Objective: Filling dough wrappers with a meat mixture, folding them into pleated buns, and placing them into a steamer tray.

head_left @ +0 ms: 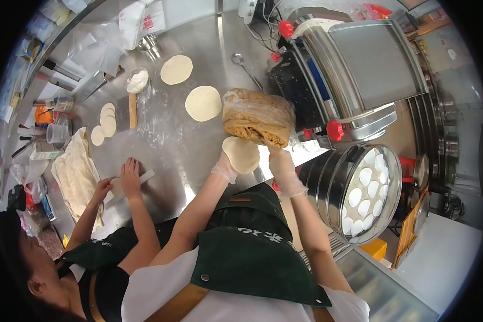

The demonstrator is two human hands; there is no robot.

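Dough disc near crumbly filling

Steel worktable with bright glare, tan floor beside it, glass-topped counter at lower right.

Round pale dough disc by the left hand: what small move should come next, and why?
Probably the right hand should bring crumbly brown filling to the dough disc: its top looks bare, and the left hand holds it nearby.
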